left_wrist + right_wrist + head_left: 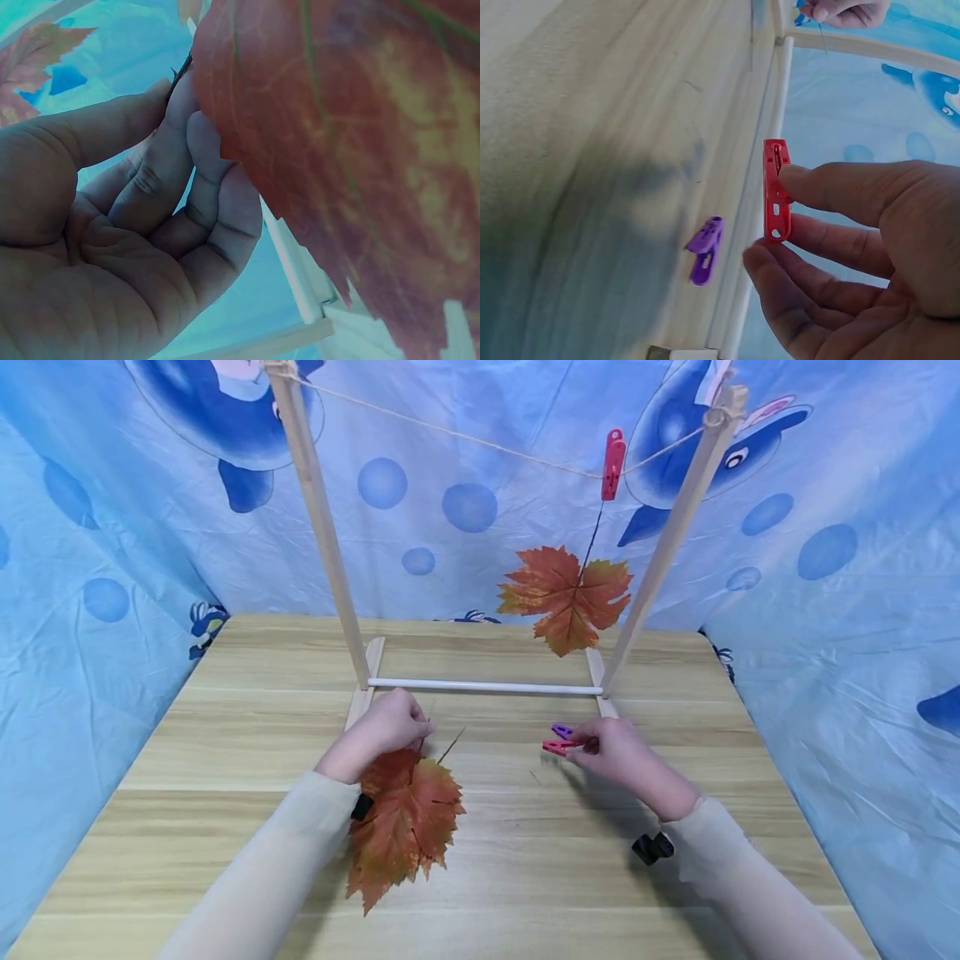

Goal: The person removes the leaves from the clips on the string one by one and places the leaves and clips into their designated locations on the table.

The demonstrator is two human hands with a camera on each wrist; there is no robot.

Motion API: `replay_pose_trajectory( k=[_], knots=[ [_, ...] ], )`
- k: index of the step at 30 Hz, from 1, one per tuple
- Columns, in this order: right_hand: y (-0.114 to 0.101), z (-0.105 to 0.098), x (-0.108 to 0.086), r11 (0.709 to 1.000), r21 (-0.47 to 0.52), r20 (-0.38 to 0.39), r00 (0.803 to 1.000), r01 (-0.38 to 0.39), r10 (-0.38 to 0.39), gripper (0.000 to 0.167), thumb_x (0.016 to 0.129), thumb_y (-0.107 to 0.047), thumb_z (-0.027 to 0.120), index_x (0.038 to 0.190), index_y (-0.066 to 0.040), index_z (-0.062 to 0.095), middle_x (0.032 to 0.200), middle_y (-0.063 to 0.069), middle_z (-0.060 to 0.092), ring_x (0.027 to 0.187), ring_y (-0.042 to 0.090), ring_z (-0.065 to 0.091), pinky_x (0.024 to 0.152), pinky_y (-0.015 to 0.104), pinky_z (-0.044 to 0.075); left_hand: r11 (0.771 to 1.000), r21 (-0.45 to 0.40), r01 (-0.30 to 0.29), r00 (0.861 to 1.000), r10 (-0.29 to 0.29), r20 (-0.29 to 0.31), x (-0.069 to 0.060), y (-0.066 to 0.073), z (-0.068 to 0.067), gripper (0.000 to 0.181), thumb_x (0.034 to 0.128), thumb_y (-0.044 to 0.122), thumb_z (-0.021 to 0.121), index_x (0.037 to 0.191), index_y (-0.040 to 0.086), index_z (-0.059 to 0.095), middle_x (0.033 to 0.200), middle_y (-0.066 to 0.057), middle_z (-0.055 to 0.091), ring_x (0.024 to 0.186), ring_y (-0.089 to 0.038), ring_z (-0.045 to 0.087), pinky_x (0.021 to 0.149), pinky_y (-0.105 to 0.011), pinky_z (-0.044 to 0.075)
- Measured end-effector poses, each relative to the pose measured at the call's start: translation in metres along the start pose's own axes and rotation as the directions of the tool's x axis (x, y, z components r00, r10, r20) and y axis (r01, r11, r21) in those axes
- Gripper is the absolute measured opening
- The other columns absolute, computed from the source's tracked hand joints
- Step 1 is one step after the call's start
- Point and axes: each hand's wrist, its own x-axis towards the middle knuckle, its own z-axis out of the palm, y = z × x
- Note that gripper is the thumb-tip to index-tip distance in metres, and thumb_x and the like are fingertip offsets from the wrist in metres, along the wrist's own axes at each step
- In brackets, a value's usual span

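Thumb and index finger of my left hand [393, 722] pinch the dark stem [178, 75] of an orange-red maple-like leaf [337, 150]. In the head view, leaf [408, 822] and a second stem [452, 745] lie below that hand; two leaves seem to overlap there. My right hand [618, 756] holds a red clothespin [776, 206] between thumb and fingers, just above the table. Beside it, a purple clothespin [705, 251] lies on the wood. Another red clothespin [612, 464] clips a similar leaf [573, 597] to a string [450, 437].
The string runs between two upright wooden posts [318, 518], joined low down by a white rod [487, 686]. Their feet stand on the wooden table [525, 877]. A blue cloth [480, 560] with cartoon prints surrounds the table's back and sides.
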Motion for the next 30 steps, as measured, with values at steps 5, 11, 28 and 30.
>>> replay_pose_trajectory(
  k=[5, 11, 28, 30],
  knots=[
    [0.006, 0.008, -0.001, 0.999, -0.029, 0.016, 1.0, -0.013, 0.013, 0.009, 0.087, -0.008, 0.081, 0.092, -0.001, 0.078, 0.077, 0.0, 0.067, 0.066, 0.012, 0.057, 0.061, 0.033, 0.051, 1.0, 0.004, 0.006, 1.0, -0.006, -0.006, 0.006, -0.003, 0.01, 0.041, 0.0965, 0.016, 0.071, 0.058, 0.004, 0.07, 0.054, -0.004, 0.062, 0.053, -0.015, 0.053, 0.055, -0.03, 0.043],
    [0.012, 0.016, -0.003, 0.999, -0.013, 0.035, 0.999, -0.037, 0.037, 0.005, 0.086, -0.004, 0.08, 0.087, -0.001, 0.076, 0.075, 0.0, 0.066, 0.062, 0.012, 0.056, 0.056, 0.03, 0.05, 0.998, 0.053, 0.04, 0.999, -0.039, -0.023, 0.01, -0.007, 0.019, 0.045, 0.0968, 0.019, 0.072, 0.054, 0.006, 0.068, 0.051, 0.0, 0.059, 0.054, -0.016, 0.052, 0.058, -0.032, 0.044],
    [0.019, 0.023, -0.002, 0.996, -0.027, 0.021, 0.996, -0.089, 0.089, 0.008, 0.086, -0.007, 0.082, 0.091, -0.002, 0.077, 0.076, -0.001, 0.064, 0.065, 0.013, 0.056, 0.059, 0.032, 0.05, 1.0, 0.0, 0.005, 0.995, -0.005, -0.095, 0.011, -0.018, 0.021, 0.016, 0.0919, 0.009, 0.072, 0.08, 0.001, 0.078, 0.07, -0.005, 0.07, 0.069, -0.019, 0.064, 0.07, -0.037, 0.054],
    [0.02, 0.024, -0.003, 0.996, -0.027, 0.026, 0.996, -0.09, 0.091, 0.007, 0.086, -0.007, 0.082, 0.088, -0.003, 0.076, 0.076, -0.001, 0.063, 0.065, 0.013, 0.055, 0.06, 0.033, 0.05, 1.0, -0.009, -0.024, 0.992, 0.023, -0.127, 0.01, -0.018, 0.019, 0.014, 0.092, 0.008, 0.071, 0.084, -0.001, 0.078, 0.075, -0.007, 0.071, 0.074, -0.021, 0.066, 0.074, -0.04, 0.055]
  ],
)
